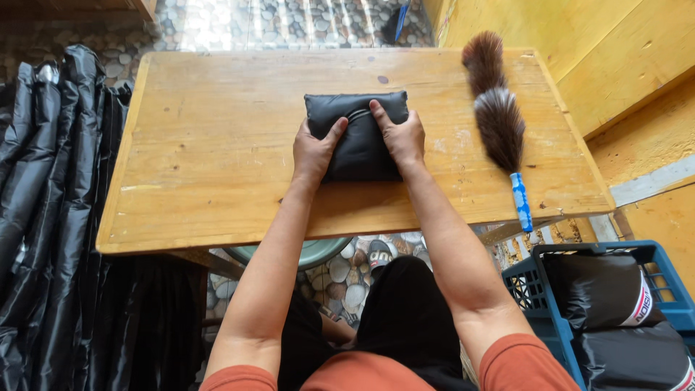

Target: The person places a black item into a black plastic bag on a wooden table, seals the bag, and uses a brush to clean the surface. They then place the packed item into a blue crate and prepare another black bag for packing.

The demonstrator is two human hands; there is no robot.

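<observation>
A folded black padded bundle (360, 129), shiny and pillow-shaped, lies in the middle of a wooden table (217, 166). My left hand (313, 152) presses flat on its left side with the fingers spread. My right hand (398, 134) presses on its right side, the index finger reaching toward the top edge. Both hands rest on the bundle and neither is closed around it.
A brown feather duster (498, 116) with a blue-and-white handle lies along the table's right side. A heap of black shiny fabric (43, 217) hangs at the left. A blue plastic crate (670, 289) with folded black bundles stands at the lower right. Yellow wooden boards (615, 51) lie at the upper right.
</observation>
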